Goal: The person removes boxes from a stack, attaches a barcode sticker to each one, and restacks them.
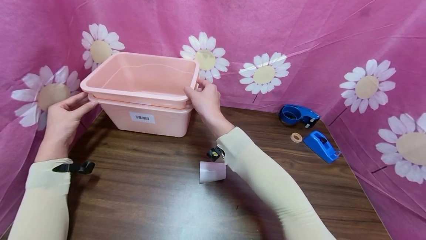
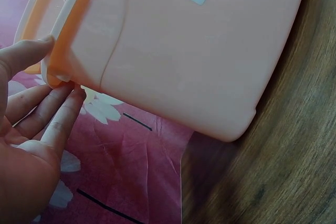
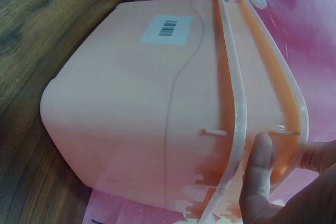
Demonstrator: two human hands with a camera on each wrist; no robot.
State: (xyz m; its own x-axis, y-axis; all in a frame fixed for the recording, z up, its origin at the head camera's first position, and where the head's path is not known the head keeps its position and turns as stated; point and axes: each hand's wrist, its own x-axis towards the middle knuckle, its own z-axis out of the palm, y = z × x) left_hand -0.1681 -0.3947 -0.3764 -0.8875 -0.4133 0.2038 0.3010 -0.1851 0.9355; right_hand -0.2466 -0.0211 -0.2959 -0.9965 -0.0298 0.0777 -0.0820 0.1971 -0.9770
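Two pink plastic bins stand nested at the back left of the table, the upper bin (image 1: 149, 75) raised a little out of the lower bin (image 1: 166, 123). A barcode label (image 1: 142, 117) is on the lower bin's front. At the left end, my left hand (image 1: 63, 121) pinches the lower bin's rim; the left wrist view shows the thumb above and fingers beneath. My right hand (image 1: 209, 101) grips the upper bin's rim at its right front corner. In the right wrist view one digit (image 3: 258, 161) lies against that bin's wall, between the two rims.
A pale cup (image 1: 212, 172) lies on its side below my right wrist. Towards the right are a blue tape dispenser (image 1: 301, 113), a small tape roll (image 1: 296, 137) and a second blue dispenser (image 1: 321, 146). Pink flowered cloth (image 1: 253, 18) walls the wooden table (image 1: 139, 195).
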